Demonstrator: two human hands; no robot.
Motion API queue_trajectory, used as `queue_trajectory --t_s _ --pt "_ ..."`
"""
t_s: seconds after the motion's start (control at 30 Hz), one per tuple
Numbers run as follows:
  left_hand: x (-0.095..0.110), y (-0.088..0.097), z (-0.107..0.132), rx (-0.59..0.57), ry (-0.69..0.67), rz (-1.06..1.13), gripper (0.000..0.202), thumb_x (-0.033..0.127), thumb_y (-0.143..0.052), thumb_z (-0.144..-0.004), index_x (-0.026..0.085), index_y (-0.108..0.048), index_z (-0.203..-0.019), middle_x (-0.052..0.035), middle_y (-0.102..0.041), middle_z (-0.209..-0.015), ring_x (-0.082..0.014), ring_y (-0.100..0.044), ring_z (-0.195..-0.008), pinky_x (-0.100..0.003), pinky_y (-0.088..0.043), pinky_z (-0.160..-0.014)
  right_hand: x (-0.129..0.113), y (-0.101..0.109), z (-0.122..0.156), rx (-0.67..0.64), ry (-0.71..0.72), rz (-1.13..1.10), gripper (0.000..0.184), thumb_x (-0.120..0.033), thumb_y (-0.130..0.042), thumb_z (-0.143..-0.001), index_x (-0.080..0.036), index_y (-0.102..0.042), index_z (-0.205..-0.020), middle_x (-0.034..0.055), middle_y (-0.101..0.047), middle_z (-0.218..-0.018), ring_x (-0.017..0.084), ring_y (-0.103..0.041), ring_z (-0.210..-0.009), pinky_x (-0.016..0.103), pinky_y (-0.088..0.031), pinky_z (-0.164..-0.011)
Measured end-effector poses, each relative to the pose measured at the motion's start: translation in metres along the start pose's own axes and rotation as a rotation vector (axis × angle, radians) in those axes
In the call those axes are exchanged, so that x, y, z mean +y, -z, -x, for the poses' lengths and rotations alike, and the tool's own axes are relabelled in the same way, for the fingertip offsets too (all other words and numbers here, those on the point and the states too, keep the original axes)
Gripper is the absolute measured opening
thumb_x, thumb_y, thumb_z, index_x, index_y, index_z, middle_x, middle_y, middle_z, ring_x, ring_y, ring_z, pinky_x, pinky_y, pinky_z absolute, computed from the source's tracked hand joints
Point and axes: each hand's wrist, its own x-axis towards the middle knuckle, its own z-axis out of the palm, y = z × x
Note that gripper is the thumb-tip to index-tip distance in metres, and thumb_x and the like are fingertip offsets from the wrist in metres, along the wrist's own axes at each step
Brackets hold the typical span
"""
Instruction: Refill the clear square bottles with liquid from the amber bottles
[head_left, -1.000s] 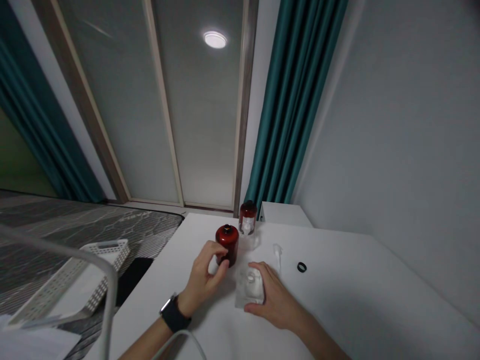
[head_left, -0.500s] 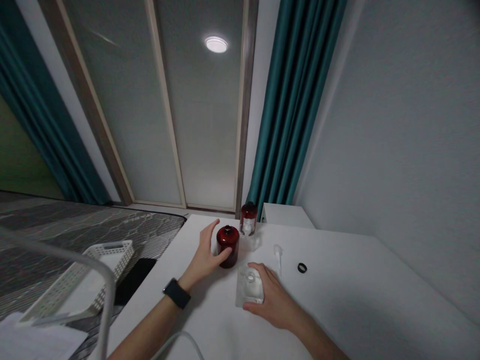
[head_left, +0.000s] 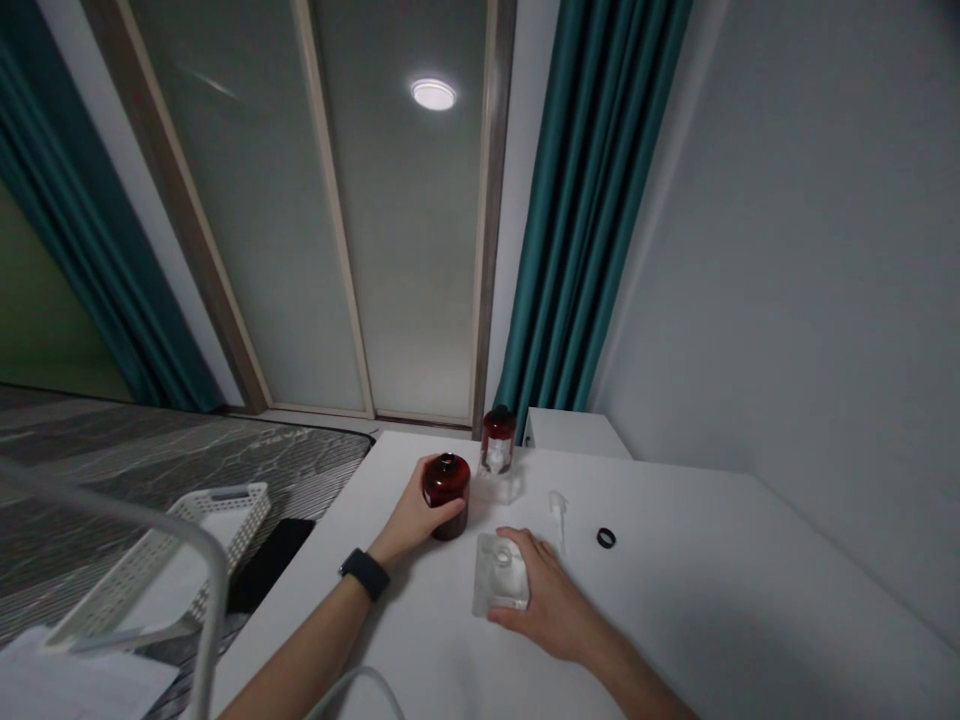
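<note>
The left hand [head_left: 412, 517] is clamped around a glossy dark-red cylindrical bottle [head_left: 448, 495], upright on the white table [head_left: 660, 600], long axis vertical, neck up. The right hand [head_left: 545, 595] lies over a clear rectangular plastic tray [head_left: 499, 575], just beside it; grip cannot be determined.

dark red bottle [head_left: 446, 495]; teal curtain [head_left: 577, 200]; white tabletop [head_left: 675, 600]; grey veined mat [head_left: 172, 465]; black watch strap [head_left: 365, 575]
</note>
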Motion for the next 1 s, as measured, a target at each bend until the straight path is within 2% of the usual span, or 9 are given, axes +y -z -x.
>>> queue_trajectory --t_s 0.07,0.23,0.4,0.5,0.63,0.7,0.8,0.87,1.0 --pt "0.004 0.0 0.006 0.011 0.001 -0.005 0.065 0.029 -0.076 -0.069 0.018 -0.045 -0.124 -0.0113 -0.063 -0.122 -0.0295 -0.062 -0.114 -0.049 -0.045 -0.106 -0.002 0.001 0.0 0.003 -0.008 -0.004 0.079 -0.02 -0.081 -0.065 -0.022 -0.048 -0.137 0.008 -0.057 -0.134 0.03 -0.05 -0.124 0.043 -0.038 -0.108" --pt "0.015 0.006 0.022 -0.073 -0.048 -0.05 0.065 0.033 -0.076 -0.066 0.017 -0.049 -0.123 -0.012 -0.063 -0.12 -0.0318 -0.062 -0.113 -0.048 -0.046 -0.103 -0.004 0.004 0.001 0.021 0.008 -0.063 0.078 -0.018 -0.082 -0.062 -0.024 -0.051 -0.133 0.0069 -0.059 -0.13 0.03 -0.052 -0.123 0.045 -0.039 -0.108" --pt "0.025 0.001 0.032 -0.146 -0.108 -0.063 0.066 0.033 -0.075 -0.066 0.019 -0.048 -0.124 -0.0109 -0.063 -0.12 -0.0317 -0.061 -0.114 -0.047 -0.049 -0.1 -0.003 0.005 0.001 0.095 0.031 -0.279 0.076 -0.01 -0.078 -0.062 -0.025 -0.05 -0.131 0.006 -0.057 -0.131 0.027 -0.054 -0.124 0.045 -0.039 -0.11" --pt "0.029 -0.003 0.036 -0.184 -0.138 -0.094 0.067 0.032 -0.076 -0.067 0.02 -0.046 -0.126 -0.0105 -0.063 -0.12 -0.0304 -0.063 -0.111 -0.045 -0.052 -0.098 -0.002 0.007 0.0 0.146 -0.021 -0.412 0.074 -0.011 -0.076 -0.063 -0.025 -0.047 -0.13 0.007 -0.058 -0.128 0.027 -0.059 -0.116 0.045 -0.046 -0.102" --pt "0.033 -0.004 0.039 -0.253 -0.211 -0.265 0.068 0.032 -0.077 -0.069 0.02 -0.045 -0.128 -0.0121 -0.063 -0.122 -0.0304 -0.064 -0.111 -0.045 -0.051 -0.098 -0.004 0.013 0.0 0.177 -0.06 -0.533 0.078 -0.018 -0.075 -0.066 -0.026 -0.04 -0.136 0.0079 -0.056 -0.128 0.025 -0.063 -0.108 0.043 -0.052 -0.093" --pt "0.033 -0.004 0.04 -0.281 -0.245 -0.346 0.07 0.031 -0.078 -0.068 0.02 -0.043 -0.129 -0.0122 -0.063 -0.122 -0.0304 -0.064 -0.111 -0.045 -0.052 -0.098 -0.005 0.017 0.0 0.194 -0.082 -0.557 0.083 -0.021 -0.075 -0.066 -0.026 -0.036 -0.138 0.0082 -0.055 -0.127 0.024 -0.064 -0.103 0.041 -0.055 -0.086" --pt "0.031 -0.004 0.04 -0.292 -0.287 -0.418 0.074 0.031 -0.079 -0.068 0.021 -0.041 -0.131 -0.0125 -0.063 -0.124 -0.0309 -0.065 -0.112 -0.045 -0.053 -0.097 -0.003 0.02 0.0 0.222 -0.12 -0.525 0.089 -0.025 -0.078 -0.064 -0.025 -0.034 -0.142 0.0064 -0.057 -0.116 0.023 -0.063 -0.097 0.039 -0.056 -0.08" --pt "0.031 -0.004 0.04 -0.291 -0.314 -0.456 0.076 0.031 -0.079 -0.068 0.022 -0.039 -0.132 -0.0126 -0.063 -0.125 -0.0313 -0.065 -0.112 -0.045 -0.054 -0.096 0.0 0.021 -0.001 0.246 -0.11 -0.501 0.091 -0.025 -0.08 -0.064 -0.025 -0.034 -0.142 0.0056 -0.059 -0.113 0.024 -0.062 -0.097 0.04 -0.055 -0.084" --pt "0.033 0.001 0.037 -0.309 -0.383 -0.558 0.071 0.033 -0.079 -0.069 0.023 -0.043 -0.129 -0.0117 -0.065 -0.12 -0.0306 -0.067 -0.105 -0.044 -0.056 -0.089 0.005 0.021 -0.001 0.265 -0.062 -0.448 0.088 -0.021 -0.079 -0.065 -0.025 -0.037 -0.143 0.0074 -0.06 -0.122 0.025 -0.063 -0.104 0.045 -0.051 -0.096"
